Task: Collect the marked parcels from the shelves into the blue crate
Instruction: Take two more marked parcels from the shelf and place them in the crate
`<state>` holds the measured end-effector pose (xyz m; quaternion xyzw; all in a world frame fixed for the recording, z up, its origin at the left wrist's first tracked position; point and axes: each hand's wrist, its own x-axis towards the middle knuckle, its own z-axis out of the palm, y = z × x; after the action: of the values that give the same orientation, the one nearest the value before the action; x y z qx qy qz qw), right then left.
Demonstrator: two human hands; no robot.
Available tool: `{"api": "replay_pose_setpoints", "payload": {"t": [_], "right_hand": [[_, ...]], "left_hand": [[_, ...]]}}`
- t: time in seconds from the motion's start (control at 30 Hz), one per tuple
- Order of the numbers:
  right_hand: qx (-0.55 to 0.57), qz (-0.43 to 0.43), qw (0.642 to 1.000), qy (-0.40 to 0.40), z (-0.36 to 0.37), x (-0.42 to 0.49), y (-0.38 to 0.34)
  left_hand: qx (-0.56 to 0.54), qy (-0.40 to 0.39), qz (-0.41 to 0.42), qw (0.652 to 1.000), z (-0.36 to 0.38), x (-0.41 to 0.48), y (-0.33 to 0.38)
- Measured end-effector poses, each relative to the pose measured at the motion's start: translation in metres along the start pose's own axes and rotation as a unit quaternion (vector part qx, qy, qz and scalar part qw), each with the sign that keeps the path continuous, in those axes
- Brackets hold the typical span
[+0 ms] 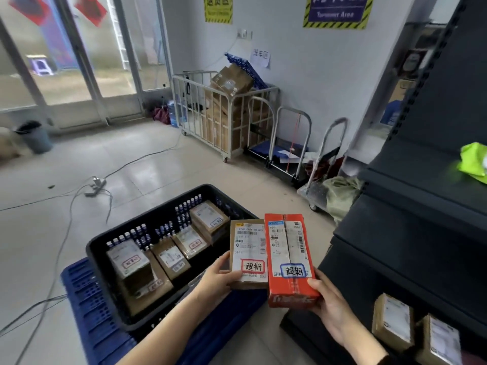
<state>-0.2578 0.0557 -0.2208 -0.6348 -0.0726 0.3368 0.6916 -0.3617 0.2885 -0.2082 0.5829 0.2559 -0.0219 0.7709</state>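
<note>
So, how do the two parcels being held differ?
The brown cardboard parcel in the left hand has a red-framed sticker; the red taped parcel in the right hand has a blue-framed one and looks longer. Both carry white shipping labels and the same handwritten mark.

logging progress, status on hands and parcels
Left hand holds brown parcel, right hand holds red parcel. Both near crate, not in yet. Nothing in the way.

Tiled floor (145, 159): blue pallet (87, 299) under crate (147, 216), loose cables (66, 233), power strip (96, 184), grey bin (37, 138), cage trolley (224, 114). Dark shelf (421, 233): two brown parcels (394, 321) on the bottom level, green bag (473, 162) higher up.
</note>
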Motion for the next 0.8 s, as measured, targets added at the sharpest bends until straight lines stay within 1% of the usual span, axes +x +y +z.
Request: {"api": "replay_pose_setpoints", "payload": {"t": [0.13, 0.3, 0.47, 0.57, 0.7, 0.8], "right_hand": [[-0.004, 0.0, 1.0, -0.025, 0.031, 0.014, -0.004], [-0.042, 0.01, 0.997, -0.06, 0.07, 0.038, -0.009], [-0.043, 0.035, 0.994, -0.096, 0.096, 0.08, -0.008], [-0.058, 0.054, 0.99, -0.114, 0.111, 0.111, -0.006], [-0.103, 0.083, 0.981, -0.143, 0.127, 0.165, -0.007], [-0.145, 0.105, 0.972, -0.149, 0.139, 0.213, -0.005]], "left_hand": [[-0.017, 0.042, 0.017, 0.999, -0.031, -0.011, 0.003], [-0.038, 0.098, 0.016, 0.994, -0.069, -0.016, -0.001], [-0.083, 0.151, 0.001, 0.985, -0.101, -0.007, -0.01], [-0.088, 0.18, 0.002, 0.98, -0.119, 0.002, -0.014], [-0.112, 0.244, -0.011, 0.963, -0.139, 0.029, -0.014], [-0.132, 0.298, -0.029, 0.945, -0.155, 0.056, -0.015]]}}
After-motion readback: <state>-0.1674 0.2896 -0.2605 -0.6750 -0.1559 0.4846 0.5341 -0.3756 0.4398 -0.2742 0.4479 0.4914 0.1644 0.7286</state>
